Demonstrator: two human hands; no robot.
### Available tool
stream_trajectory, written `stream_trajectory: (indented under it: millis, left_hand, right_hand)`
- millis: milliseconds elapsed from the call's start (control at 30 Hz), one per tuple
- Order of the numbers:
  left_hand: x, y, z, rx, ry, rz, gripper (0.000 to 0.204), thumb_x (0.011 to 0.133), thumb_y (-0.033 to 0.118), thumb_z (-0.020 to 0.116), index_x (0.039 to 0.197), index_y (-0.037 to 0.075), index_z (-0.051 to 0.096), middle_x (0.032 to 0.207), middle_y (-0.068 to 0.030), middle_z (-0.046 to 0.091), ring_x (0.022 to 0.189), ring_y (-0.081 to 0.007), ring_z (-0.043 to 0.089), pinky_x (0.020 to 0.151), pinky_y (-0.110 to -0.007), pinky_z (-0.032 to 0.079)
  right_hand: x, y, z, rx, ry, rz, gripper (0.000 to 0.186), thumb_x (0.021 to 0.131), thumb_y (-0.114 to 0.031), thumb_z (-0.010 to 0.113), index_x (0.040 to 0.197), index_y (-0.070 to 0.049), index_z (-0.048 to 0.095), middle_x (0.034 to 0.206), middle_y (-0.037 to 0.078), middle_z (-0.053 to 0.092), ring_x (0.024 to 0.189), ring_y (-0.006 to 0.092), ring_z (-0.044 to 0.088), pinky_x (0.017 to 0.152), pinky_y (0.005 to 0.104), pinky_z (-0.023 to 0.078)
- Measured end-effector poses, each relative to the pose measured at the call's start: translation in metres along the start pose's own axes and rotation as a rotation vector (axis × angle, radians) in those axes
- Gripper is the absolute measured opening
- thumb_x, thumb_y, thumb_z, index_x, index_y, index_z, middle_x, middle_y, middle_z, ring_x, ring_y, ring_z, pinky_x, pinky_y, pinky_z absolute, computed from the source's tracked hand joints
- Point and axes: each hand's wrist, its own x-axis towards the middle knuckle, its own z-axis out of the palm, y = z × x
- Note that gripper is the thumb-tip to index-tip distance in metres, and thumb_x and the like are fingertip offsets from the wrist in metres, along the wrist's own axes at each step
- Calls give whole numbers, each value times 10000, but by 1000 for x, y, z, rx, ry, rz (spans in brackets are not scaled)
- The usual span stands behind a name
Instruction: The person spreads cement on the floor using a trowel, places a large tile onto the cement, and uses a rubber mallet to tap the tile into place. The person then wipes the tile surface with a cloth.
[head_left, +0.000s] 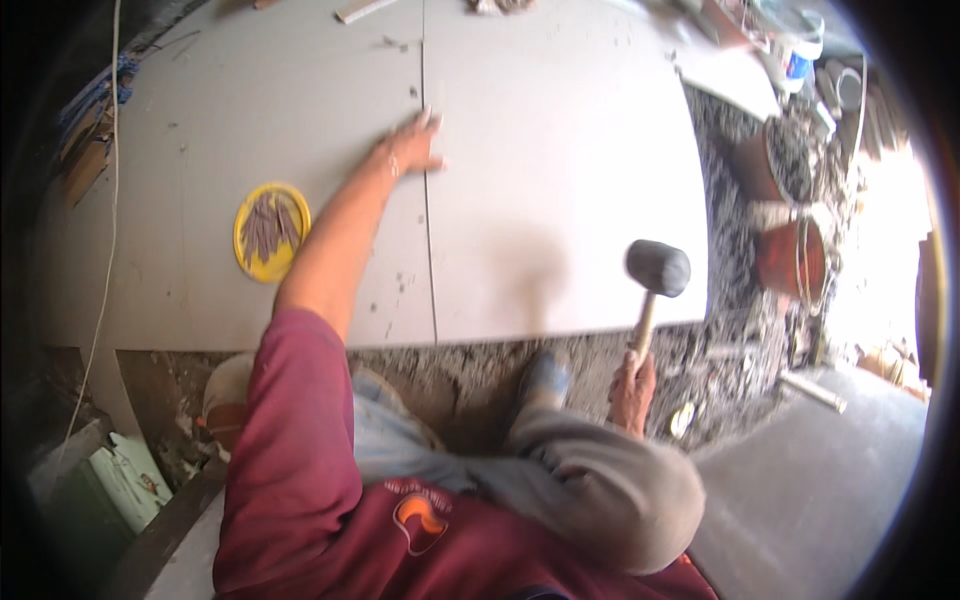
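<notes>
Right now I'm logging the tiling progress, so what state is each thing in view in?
Left hand: open, pressed flat on the joint between two tiles.
Right hand: grip shut on the mallet handle.
Rubber mallet: raised above the right tile, not touching.
Left tile: laid flat.
Right tile: laid flat, butting the left one.
Yellow dish: lying on the left tile, holding wedges.

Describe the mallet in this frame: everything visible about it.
The mallet has a dark, rounded head that looks like rubber, matte grey-black, on a pale handle that looks wooden. The right hand grips the lower end of the handle, fingers wrapped round it, so the handle rises nearly upright, leaning slightly right, with the head on top. The head appears raised over the near right edge of the large grey tile, seemingly not touching it. Only the hand touches the mallet.
</notes>
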Motion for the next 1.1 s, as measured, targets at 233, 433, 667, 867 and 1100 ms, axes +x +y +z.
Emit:
stream_trajectory:
  millis: [233,433,667,867,1100]
  left_hand:
    - [11,-8,-8,-230,119,-22,1100,731,475,842,1623,253,237,1714,-124,44,1573,-317,96,1225,-600,183]
    - [9,-1,-14,-290,125,-57,1081,707,461,857,1607,248,297,1711,-125,76,1572,-330,86,1235,-599,138]
    - [8,0,-11,-327,167,-42,1062,707,458,849,1597,224,319,1703,-156,95,1565,-351,116,1233,-615,126]
    - [9,2,-11,-285,174,-57,1057,720,476,846,1598,231,312,1702,-154,98,1564,-346,122,1234,-607,142]
    - [9,0,-5,-266,194,-53,1040,718,492,848,1588,257,330,1700,-141,122,1568,-318,117,1238,-600,146]
  right_hand:
    - [154,-134,74,129,-289,-464,572,1087,-226,464,1600,-60,272,699,-17,480,552,59,470,451,239,427]
    - [221,-200,147,20,-199,-800,542,1090,-225,461,1606,-153,309,704,-8,478,545,70,455,460,250,422]
    - [224,-221,161,92,-323,-608,539,1086,-326,483,1590,-179,360,730,-28,482,566,50,431,477,225,410]
    - [214,-250,188,-151,-392,-664,533,1040,-273,554,1538,-119,441,1321,217,657,1178,281,660,1009,358,483]
    - [214,-260,208,-205,-107,-1197,486,1086,-235,495,1566,-223,414,789,78,626,605,125,543,532,333,502]
